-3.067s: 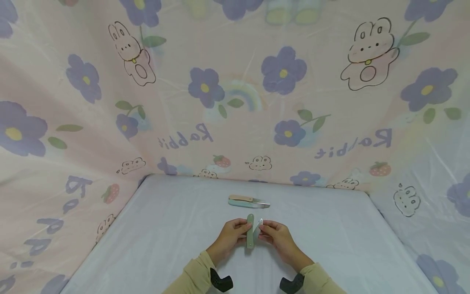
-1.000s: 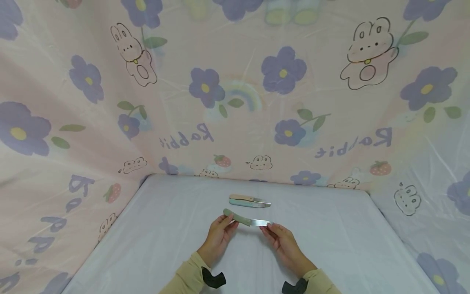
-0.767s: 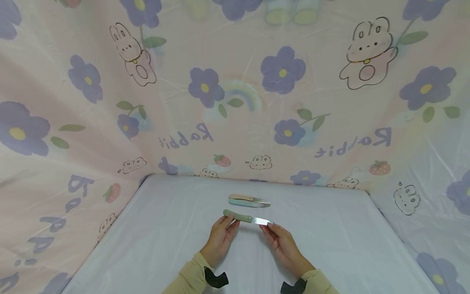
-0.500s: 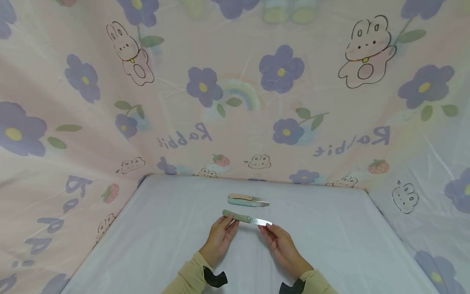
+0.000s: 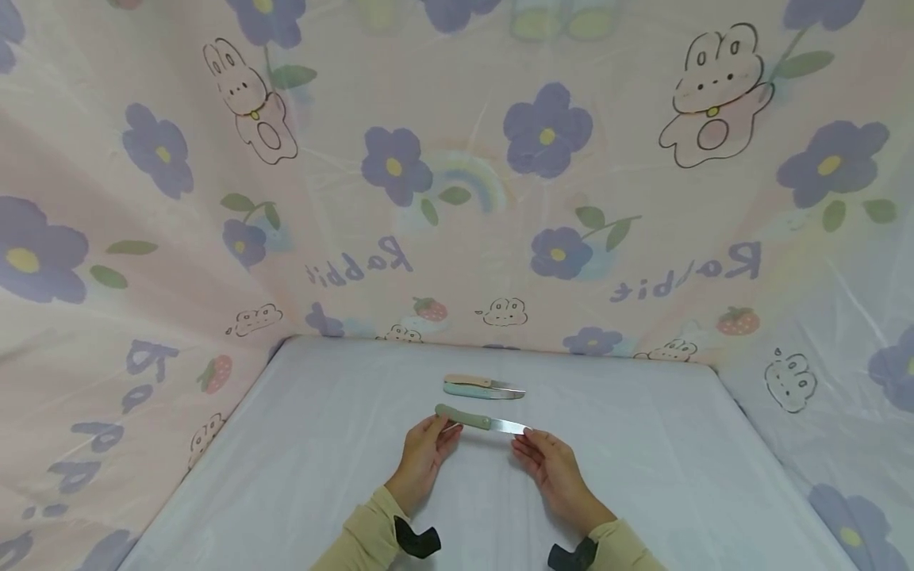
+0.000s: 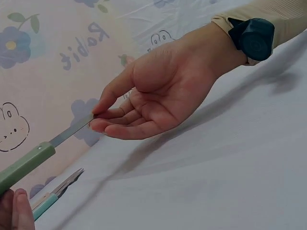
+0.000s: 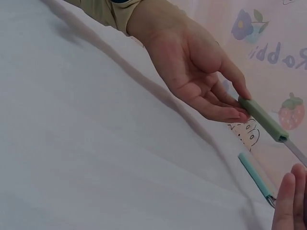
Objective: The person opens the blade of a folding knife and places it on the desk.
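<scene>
A folding knife with a green handle point(image 5: 467, 418) lies stretched between my hands, its silver blade point(image 5: 508, 427) swung out in line with the handle. My left hand point(image 5: 420, 461) pinches the handle's far end between thumb and fingers. At the other end, my right hand point(image 5: 558, 472) pinches the blade tip; the left wrist view shows the thumb and fingertips at the tip of the blade point(image 6: 72, 132). The knife is held above the white table. Behind it lie two more knives side by side, one peach-handled point(image 5: 467, 381), one teal-handled point(image 5: 468, 391), both with blades pointing right.
The table has a white cover point(image 5: 343, 396). A printed curtain point(image 5: 457, 262) with flowers and rabbits rises at the back and both sides. Black devices point(image 5: 417, 539) are strapped at both wrists over beige sleeves point(image 5: 364, 527).
Earlier the green knife stood upright with its blade half folded. The blade has swung out and the knife turned sideways, the hands moving apart; lately they have barely moved.
</scene>
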A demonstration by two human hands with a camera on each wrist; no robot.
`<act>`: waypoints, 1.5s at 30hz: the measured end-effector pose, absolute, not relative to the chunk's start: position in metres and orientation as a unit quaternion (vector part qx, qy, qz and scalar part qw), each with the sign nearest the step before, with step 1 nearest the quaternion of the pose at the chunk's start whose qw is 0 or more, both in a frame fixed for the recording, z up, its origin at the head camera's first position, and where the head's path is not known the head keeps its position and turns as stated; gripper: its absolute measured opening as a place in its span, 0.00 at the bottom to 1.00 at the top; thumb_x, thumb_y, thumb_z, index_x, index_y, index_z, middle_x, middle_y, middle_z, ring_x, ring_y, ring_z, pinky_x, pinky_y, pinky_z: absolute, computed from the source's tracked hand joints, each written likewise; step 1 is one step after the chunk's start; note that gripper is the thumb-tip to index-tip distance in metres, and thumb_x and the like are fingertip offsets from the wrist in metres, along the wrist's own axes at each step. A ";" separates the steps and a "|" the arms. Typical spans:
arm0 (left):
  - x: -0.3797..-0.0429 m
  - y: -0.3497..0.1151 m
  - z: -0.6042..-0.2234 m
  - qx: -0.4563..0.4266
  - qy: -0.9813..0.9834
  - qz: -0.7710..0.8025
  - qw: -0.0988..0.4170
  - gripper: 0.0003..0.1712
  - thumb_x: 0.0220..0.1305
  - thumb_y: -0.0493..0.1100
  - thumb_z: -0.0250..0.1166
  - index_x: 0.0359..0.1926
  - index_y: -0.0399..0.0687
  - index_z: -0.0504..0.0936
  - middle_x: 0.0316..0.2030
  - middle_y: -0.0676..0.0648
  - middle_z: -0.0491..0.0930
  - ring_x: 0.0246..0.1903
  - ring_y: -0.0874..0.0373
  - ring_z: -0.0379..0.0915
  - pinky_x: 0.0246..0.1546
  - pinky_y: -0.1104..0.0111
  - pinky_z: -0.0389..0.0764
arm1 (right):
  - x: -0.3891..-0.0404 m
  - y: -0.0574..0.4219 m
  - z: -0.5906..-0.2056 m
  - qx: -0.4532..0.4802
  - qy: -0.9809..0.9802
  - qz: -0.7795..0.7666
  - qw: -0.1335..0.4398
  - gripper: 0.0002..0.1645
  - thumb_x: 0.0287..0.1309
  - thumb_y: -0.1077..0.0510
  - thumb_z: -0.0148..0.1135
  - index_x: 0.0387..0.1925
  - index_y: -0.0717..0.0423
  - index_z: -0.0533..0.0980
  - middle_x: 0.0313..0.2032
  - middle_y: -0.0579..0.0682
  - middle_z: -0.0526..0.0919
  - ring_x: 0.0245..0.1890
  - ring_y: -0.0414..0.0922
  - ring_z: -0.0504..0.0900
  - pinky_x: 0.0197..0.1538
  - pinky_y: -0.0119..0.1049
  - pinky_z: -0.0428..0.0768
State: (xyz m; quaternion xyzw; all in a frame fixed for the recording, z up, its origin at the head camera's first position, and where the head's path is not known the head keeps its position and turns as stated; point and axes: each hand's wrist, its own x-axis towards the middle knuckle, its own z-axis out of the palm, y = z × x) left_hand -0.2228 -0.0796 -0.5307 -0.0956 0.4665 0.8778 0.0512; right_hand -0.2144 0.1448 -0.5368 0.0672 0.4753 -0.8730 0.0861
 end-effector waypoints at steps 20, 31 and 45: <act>-0.237 -0.088 -0.532 -0.125 0.466 0.875 0.039 0.22 0.64 0.38 0.60 0.53 0.28 0.65 0.39 0.42 0.78 0.41 0.54 0.79 0.49 0.64 0.76 | -0.233 0.155 -0.527 0.119 0.491 -0.855 0.115 0.26 0.64 0.62 0.53 0.58 0.73 0.60 0.44 0.60 0.79 0.43 0.47 0.81 0.52 0.40 0.75; -0.246 -0.096 -0.532 -0.122 0.534 0.835 0.046 0.20 0.65 0.37 0.59 0.53 0.26 0.68 0.41 0.36 0.80 0.40 0.52 0.80 0.47 0.62 0.77 | -0.250 0.154 -0.530 0.139 0.523 -0.832 0.121 0.25 0.62 0.62 0.56 0.56 0.75 0.64 0.41 0.61 0.80 0.41 0.48 0.82 0.49 0.40 0.77; -0.263 -0.100 -0.534 -0.114 0.564 0.816 0.059 0.21 0.66 0.33 0.55 0.54 0.20 0.66 0.44 0.30 0.76 0.42 0.48 0.78 0.47 0.63 0.77 | -0.270 0.153 -0.531 0.137 0.555 -0.810 0.129 0.23 0.63 0.65 0.53 0.55 0.78 0.63 0.39 0.62 0.80 0.40 0.49 0.82 0.48 0.40 0.77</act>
